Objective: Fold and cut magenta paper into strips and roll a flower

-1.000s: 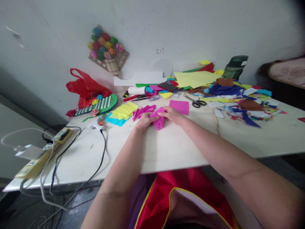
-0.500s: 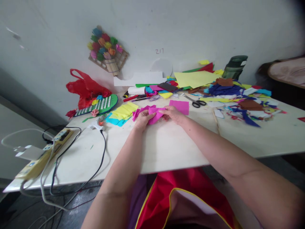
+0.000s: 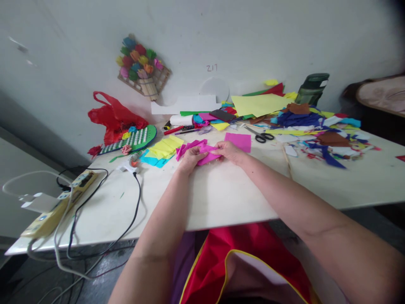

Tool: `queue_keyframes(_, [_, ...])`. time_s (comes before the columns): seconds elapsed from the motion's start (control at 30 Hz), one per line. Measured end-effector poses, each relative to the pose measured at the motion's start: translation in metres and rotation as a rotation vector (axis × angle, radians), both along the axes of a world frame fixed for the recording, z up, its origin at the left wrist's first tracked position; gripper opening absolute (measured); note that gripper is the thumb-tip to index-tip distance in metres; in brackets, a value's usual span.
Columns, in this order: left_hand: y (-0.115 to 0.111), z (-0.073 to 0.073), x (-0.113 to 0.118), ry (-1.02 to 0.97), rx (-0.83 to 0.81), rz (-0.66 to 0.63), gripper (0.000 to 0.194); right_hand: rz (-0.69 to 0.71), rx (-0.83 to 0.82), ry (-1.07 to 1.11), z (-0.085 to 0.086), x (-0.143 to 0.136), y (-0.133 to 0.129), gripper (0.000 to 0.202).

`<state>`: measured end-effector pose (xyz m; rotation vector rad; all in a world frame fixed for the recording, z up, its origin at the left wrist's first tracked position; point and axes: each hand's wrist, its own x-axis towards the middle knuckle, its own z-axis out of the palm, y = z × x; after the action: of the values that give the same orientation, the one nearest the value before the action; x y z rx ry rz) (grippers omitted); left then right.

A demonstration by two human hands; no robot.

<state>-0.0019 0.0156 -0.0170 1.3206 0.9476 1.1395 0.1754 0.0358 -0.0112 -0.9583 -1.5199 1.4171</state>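
Note:
A small sheet of magenta crepe paper [image 3: 209,156] is pinched between both my hands just over the table. My left hand [image 3: 190,160] grips its left side, thumb on top. On the right side, my right hand [image 3: 229,153] holds it with thumb and fingers closed. Folded magenta pieces [image 3: 199,143] lie right behind my left hand. A flat magenta square [image 3: 242,142] rests beyond my right hand. Yellow paper pieces [image 3: 164,147] overlap blue paper [image 3: 152,159] to the left. Some fingers are hidden under the paper.
Black-handled scissors [image 3: 264,137] lie behind my right forearm, near a thin stick [image 3: 287,160]. Paper scraps [image 3: 332,139] heap up at right beside a green bottle [image 3: 308,90]. At left are a power strip [image 3: 60,207] with cables, a red bag [image 3: 114,116] and a decorated green board [image 3: 147,141].
The magenta sheet between my hands has been folded or gathered and looks lower and more creased. Both hands have shifted only slightly.

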Motion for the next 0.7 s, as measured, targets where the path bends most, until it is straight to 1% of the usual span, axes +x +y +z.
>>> queue_keyframes(0.1, [-0.0005, 0.0006, 0.0006, 0.017, -0.002, -0.025, 0.032, 0.010, 0.011, 0.015, 0.0004, 0.0005, -0.0007, 0.014])
queue_keyframes(0.23, [-0.0020, 0.0027, 0.0018, 0.014, 0.005, -0.011, 0.029, 0.000, 0.003, 0.037, 0.0005, -0.0003, -0.0002, 0.010])
queue_keyframes(0.53, [-0.0010, 0.0014, -0.0001, -0.015, 0.009, -0.013, 0.026, -0.007, -0.014, 0.072, -0.0030, 0.0001, 0.0037, 0.016])
queue_keyframes(0.7, [-0.0055, 0.0061, 0.0025, -0.074, -0.025, 0.021, 0.026, -0.003, -0.003, 0.089, 0.0002, -0.0003, 0.0004, 0.013])
